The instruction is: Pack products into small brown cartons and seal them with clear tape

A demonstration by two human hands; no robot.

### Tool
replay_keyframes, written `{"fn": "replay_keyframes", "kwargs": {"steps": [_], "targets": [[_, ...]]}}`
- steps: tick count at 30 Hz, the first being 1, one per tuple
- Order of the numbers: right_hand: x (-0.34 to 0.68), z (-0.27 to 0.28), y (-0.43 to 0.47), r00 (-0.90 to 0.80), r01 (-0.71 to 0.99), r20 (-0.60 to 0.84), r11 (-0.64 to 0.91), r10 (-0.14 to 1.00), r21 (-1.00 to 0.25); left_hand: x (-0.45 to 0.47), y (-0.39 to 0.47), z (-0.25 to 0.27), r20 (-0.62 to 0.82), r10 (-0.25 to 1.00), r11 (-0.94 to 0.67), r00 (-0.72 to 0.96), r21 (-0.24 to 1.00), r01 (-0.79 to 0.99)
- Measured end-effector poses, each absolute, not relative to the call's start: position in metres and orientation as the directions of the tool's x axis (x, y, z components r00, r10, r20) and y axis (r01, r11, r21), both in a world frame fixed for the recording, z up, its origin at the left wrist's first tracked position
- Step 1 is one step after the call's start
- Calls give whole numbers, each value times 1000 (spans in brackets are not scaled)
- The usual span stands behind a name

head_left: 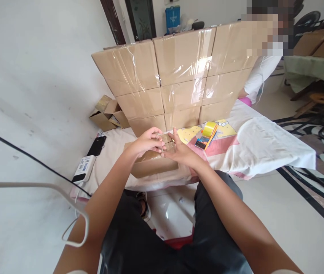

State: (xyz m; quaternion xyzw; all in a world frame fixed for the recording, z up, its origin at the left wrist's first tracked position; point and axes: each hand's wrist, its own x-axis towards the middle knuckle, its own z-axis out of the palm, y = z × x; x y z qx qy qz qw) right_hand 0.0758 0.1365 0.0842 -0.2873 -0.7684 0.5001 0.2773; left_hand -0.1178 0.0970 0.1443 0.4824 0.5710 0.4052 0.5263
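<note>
A small cardboard box (156, 167) lies on the cloth in front of me, with shiny clear tape on its top. My left hand (150, 142) is over the box's top, its fingers curled and its thumb and fingertips pressed together. Whatever they pinch is too small to make out. Beside it, my right hand (179, 151) rests at the box's right side, thumb raised apart from the fingers. The fingertips of both hands nearly meet. To the right, a tape dispenser (206, 136) with a yellow roll lies on the cloth.
A stack of taped cardboard boxes (181, 95) rises behind the small box. An open carton (104, 114) stands at the left, near a black phone (96, 145) and a white device (84, 168). Another person's sleeve (260, 78) is behind the stack. A white cable (82, 213) hangs by my left arm.
</note>
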Motion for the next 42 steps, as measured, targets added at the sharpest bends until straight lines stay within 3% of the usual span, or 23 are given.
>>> {"fn": "replay_keyframes", "kwargs": {"steps": [13, 28, 34, 39, 42], "targets": [[86, 93, 135, -730, 230, 70, 341, 680, -911, -109, 99, 131, -222, 973, 230, -59, 954, 192], [86, 94, 135, -718, 235, 94, 368, 689, -900, -110, 100, 134, -176, 981, 193, -86, 946, 259], [86, 89, 137, -715, 222, 96, 355, 693, -908, -107, 99, 153, -239, 970, 243, -44, 951, 190], [85, 85, 138, -720, 183, 115, 348, 685, -920, -113, 93, 163, -150, 989, 150, 11, 989, 4], [85, 86, 139, -719, 184, 113, 344, 686, -921, -115, 91, 162, -167, 985, 166, 31, 985, 36]]}}
